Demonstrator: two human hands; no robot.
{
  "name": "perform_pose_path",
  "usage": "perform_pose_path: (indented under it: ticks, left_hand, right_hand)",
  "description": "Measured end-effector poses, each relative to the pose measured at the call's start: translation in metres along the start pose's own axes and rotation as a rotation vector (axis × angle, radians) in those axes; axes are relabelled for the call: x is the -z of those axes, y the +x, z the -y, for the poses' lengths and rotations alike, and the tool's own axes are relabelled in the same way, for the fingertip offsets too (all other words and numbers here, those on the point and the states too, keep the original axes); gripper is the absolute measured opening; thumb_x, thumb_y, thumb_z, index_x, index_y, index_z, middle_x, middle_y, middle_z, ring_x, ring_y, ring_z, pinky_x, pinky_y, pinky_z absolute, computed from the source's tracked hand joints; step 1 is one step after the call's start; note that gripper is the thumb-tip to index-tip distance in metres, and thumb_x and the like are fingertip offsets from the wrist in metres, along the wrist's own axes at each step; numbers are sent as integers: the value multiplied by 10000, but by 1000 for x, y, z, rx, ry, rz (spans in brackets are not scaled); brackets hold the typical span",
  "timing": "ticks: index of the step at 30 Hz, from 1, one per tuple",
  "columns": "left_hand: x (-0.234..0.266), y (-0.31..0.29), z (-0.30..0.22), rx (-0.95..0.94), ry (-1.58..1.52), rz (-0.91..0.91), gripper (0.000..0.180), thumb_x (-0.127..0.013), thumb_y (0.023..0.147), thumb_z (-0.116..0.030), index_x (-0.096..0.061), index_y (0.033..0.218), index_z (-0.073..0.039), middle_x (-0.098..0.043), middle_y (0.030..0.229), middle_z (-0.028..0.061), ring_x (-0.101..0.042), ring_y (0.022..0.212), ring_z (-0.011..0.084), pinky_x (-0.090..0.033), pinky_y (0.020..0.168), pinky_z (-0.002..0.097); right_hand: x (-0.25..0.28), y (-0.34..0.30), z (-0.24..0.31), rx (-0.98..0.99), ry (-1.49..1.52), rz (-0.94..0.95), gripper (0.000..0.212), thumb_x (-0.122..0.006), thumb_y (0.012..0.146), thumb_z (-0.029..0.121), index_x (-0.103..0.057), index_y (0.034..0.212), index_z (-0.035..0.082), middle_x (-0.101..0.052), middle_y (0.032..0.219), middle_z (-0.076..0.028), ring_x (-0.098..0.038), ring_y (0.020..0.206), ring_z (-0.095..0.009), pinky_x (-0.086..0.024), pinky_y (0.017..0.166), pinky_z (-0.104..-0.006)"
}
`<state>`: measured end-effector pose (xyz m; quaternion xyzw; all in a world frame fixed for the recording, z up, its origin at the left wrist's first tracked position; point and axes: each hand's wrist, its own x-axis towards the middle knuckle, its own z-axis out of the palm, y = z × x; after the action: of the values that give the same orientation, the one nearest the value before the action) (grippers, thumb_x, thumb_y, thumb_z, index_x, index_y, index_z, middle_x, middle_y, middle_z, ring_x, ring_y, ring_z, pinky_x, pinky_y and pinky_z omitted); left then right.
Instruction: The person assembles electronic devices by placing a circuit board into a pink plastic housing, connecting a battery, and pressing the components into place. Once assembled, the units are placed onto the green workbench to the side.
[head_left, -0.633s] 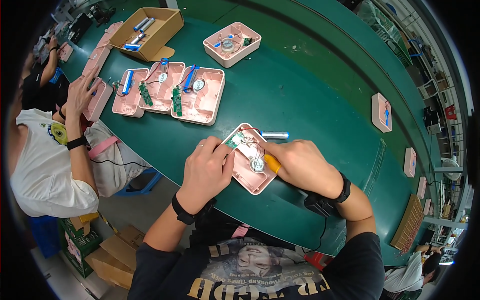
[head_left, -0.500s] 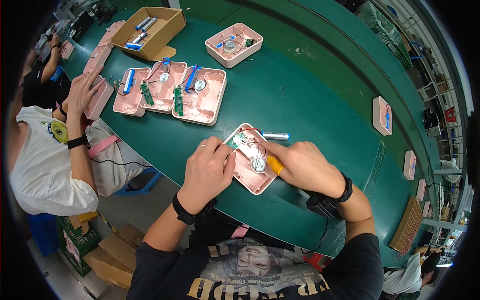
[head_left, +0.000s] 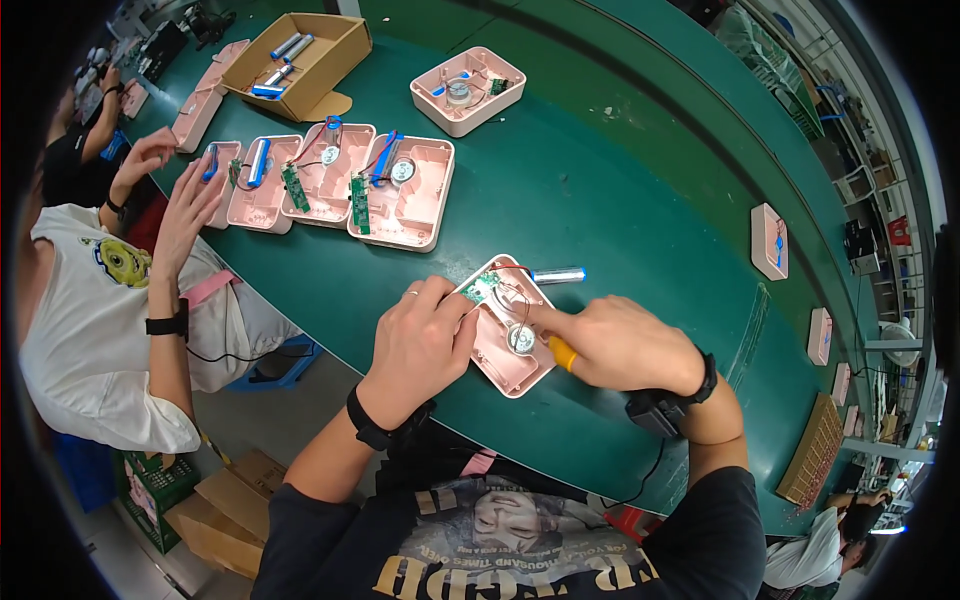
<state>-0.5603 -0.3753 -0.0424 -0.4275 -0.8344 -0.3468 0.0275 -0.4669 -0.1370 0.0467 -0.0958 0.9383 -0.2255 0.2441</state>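
open pink casing, flat on green table

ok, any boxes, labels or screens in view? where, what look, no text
Open brown cardboard box: far left on the green table, rectangular, holding blue cylinders.
Brown cardboard cartons: floor, lower left, flaps open.
Green crate: floor beside the cartons.
No screens or signs legible as such.

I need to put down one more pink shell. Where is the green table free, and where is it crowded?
Free: the green table between the lone pink shell and the shell under the hands. Crowded: the row of four open shells beside the cardboard box.
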Motion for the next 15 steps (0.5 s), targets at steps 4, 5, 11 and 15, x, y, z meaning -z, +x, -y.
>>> perform_pose_path:
  ticks: [4,5,11,15]
  left_hand:
    - [8,-1,6,-2,-14,-13,111,-780,889,-83,-685,862,-33,-627,927,90,-674,821,282,-571,664,404]
    - [12,-2,9,3,-16,-12,112,-781,889,-85,-686,861,-34,-629,929,89,-674,819,282,-571,665,403]
    - [45,-5,33,19,-26,6,110,-783,887,-89,-690,862,-35,-636,932,85,-676,813,281,-572,664,401]
    - [48,-8,39,-1,-22,-15,100,-782,882,-86,-695,867,-38,-636,930,85,-677,812,279,-572,664,401]
  right_hand:
    - [9,-2,6,-33,-11,-3,478,-646,985,162,-656,1458,101,-686,722,-188,-660,629,-402,-510,621,-512]
    - [11,0,9,-34,-19,-3,477,-646,984,161,-655,1458,101,-685,719,-188,-661,629,-401,-509,620,-513]
    - [12,31,35,33,-55,74,488,-639,987,164,-640,1468,87,-689,721,-186,-669,636,-402,-513,623,-513]
    - [11,39,41,14,-48,68,505,-634,986,165,-621,1485,85,-685,709,-183,-670,634,-404,-514,624,-514]
